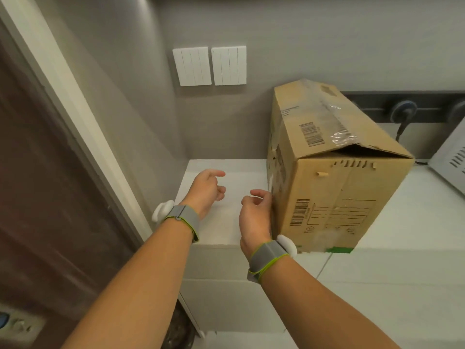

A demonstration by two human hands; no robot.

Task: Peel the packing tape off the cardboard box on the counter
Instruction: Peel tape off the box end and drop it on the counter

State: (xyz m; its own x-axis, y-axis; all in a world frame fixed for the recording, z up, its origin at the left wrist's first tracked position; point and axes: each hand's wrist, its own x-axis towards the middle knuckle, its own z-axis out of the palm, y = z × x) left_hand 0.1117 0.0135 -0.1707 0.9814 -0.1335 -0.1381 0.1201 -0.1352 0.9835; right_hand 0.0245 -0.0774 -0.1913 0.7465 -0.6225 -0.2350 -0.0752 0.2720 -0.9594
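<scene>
Two white switch plates (209,66) sit side by side on the grey wall. Below and right of them, a dark rail (402,107) carries round plugs (403,110) with a cord hanging down. Further right, a grey vented appliance (450,159) stands. Far left of the plates runs a brown door (37,185).

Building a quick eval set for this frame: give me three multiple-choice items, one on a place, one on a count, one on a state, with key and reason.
1. Where is the cardboard box?
A. on the counter, right of both hands
B. on the floor
C. held in the air

2. How many white switch panels are on the wall?
A. one
B. two
C. four

3. What is the left hand doing?
A. gripping the tape
B. pressing the box
C. holding nothing, fingers loosely curled

Key: 1 A, the box rests on the counter; 2 B, two panels sit side by side; 3 C, the hand is apart from the box.
</scene>
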